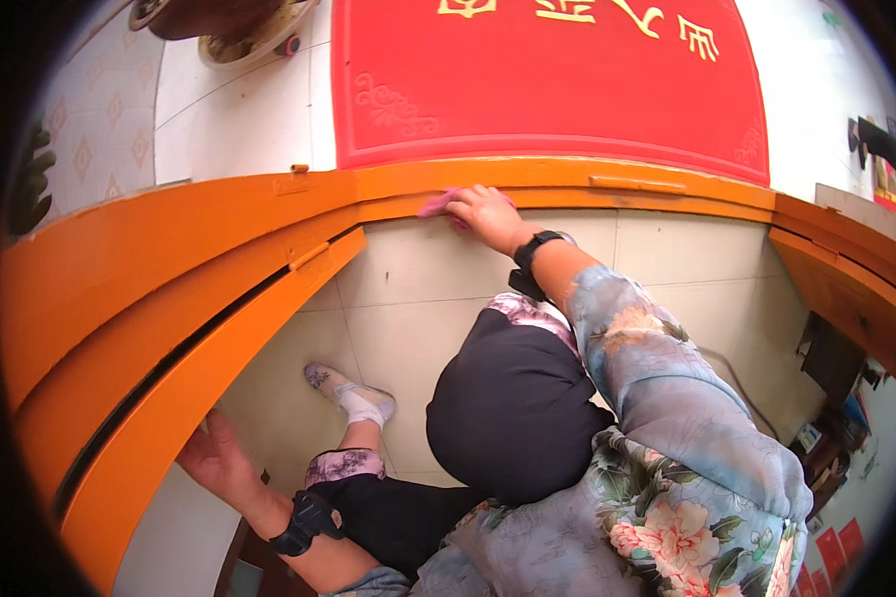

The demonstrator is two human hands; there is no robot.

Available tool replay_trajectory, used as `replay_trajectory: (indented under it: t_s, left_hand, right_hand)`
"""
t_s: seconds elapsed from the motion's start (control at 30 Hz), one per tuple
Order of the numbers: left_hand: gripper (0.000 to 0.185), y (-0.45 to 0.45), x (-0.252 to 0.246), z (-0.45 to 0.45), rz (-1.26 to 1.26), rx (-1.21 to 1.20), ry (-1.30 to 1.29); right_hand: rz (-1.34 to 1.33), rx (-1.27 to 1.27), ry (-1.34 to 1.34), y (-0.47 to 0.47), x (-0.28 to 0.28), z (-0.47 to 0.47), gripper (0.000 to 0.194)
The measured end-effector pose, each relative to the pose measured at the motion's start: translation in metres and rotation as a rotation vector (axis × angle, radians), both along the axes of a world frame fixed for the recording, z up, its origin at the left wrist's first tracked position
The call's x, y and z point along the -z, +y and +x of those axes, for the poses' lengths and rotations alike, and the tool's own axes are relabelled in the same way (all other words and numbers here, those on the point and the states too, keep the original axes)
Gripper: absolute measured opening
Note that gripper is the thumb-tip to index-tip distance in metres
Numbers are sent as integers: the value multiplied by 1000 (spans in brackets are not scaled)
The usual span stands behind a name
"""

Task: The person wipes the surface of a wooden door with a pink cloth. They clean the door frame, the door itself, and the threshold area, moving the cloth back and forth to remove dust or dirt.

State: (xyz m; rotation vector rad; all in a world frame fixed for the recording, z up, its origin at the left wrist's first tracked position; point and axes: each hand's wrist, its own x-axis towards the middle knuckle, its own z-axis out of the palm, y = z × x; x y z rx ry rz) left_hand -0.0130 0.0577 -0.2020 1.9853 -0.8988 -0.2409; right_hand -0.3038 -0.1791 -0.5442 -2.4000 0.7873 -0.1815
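Observation:
A pink cloth [437,203] lies under my right hand [487,215], which presses it onto the orange door sill [552,195]. Bits of the cloth show on both sides of the fingers. My left hand [220,455] rests against the edge of an orange door leaf [216,358] on the left. Its fingers are partly hidden behind the leaf, and it grips no loose object that I can see. Both wrists wear black straps with small devices. Between the arms, my bent knee [504,410] in dark trousers stands over the tiles.
Beyond the sill a red mat [552,82] with yellow characters covers white floor tiles. A potted plant's saucer [250,45] is at the upper left. Another orange door leaf [851,306] stands at the right. My shoe [351,388] is on beige tiles [433,261]. A dark cable [743,388] runs on the right.

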Motion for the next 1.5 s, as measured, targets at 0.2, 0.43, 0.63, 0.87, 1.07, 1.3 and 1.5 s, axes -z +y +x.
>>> replay_trajectory:
  t_s: [0.2, 0.43, 0.63, 0.87, 1.07, 1.3, 1.5]
  left_hand:
    - [53, -13, -7, -4, 46, -7, -78]
    - [66, -13, -14, -8, 112, 29, -47]
    - [67, -10, -13, -6, 149, 68, -124]
    - [54, -15, -12, -6, 157, 65, -158]
    - [56, -20, -25, -4, 320, 71, -158]
    - [71, -29, -32, -18, 284, -7, -82]
    - [74, -37, -36, -17, 316, -86, -60]
  right_hand:
    - [-134, 334, -42, -16, 0, -143, 36]
    - [425, 1175, 65, -41, 13, -269, 38]
    - [21, 749, -14, -18, 43, -194, 24]
    - [-50, 371, -115, 2, 4, -63, 33]
    - [92, 455, -263, -15, -5, -110, 39]
    - [242, 865, 20, -28, 9, -243, 37]
    - [248, 937, -278, -58, 6, -384, 36]
